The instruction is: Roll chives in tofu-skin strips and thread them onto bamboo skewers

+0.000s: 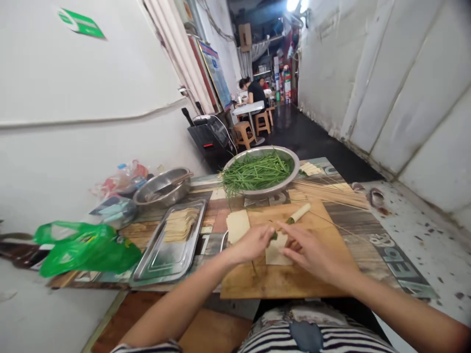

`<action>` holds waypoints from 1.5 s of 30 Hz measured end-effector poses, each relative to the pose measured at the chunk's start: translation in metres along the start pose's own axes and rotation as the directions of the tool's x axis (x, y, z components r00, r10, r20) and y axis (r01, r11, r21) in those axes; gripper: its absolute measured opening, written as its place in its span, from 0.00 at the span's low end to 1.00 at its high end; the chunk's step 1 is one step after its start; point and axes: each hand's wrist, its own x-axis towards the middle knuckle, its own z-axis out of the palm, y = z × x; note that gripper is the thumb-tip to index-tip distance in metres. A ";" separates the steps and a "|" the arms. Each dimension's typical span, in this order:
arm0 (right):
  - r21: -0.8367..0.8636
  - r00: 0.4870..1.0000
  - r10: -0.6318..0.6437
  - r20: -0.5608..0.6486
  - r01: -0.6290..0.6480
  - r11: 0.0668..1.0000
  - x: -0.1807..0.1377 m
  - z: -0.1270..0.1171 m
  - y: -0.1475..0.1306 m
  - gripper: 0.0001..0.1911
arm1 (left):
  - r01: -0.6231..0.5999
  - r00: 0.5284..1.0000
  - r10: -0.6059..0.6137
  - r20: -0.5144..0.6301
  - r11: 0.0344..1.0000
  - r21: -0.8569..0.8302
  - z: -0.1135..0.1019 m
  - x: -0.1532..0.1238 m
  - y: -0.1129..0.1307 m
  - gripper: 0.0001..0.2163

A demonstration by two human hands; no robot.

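Both my hands work over a wooden cutting board [257,279]. My left hand [253,242] is closed in a pinch on a small bunch of green chives [274,236] at the edge of a pale tofu-skin sheet [276,252]. My right hand [307,250] lies on that sheet, fingers stretched toward the chives. A finished roll [299,214] lies on the board behind my hands. Another tofu-skin sheet [237,224] sits at the board's far left.
A metal bowl of chives [260,171] stands behind the board, bamboo skewers [331,193] to its right. A steel tray [165,257] holds stacked tofu skin [180,223]. Left are a second metal bowl [162,189] and green plastic bags [86,247]. People sit at a far table [250,108].
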 end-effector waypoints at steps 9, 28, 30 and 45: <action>0.327 0.945 0.284 0.160 -0.322 0.888 -0.018 0.027 0.010 0.22 | -0.148 0.982 0.107 0.157 0.950 0.274 0.022 -0.026 -0.042 0.19; 0.440 0.898 0.414 0.148 -0.435 0.786 0.005 0.013 0.023 0.19 | -0.033 0.999 0.033 -0.013 0.999 -0.003 0.002 -0.006 -0.036 0.12; 0.342 0.953 0.299 0.043 -0.295 0.892 0.005 0.015 0.032 0.16 | -0.126 0.985 0.135 -0.110 0.988 0.089 0.003 -0.005 -0.040 0.08; -0.419 0.896 -0.355 0.266 0.439 0.794 -0.021 0.019 0.039 0.22 | -0.305 0.944 0.310 0.113 0.687 0.659 0.005 -0.025 -0.074 0.15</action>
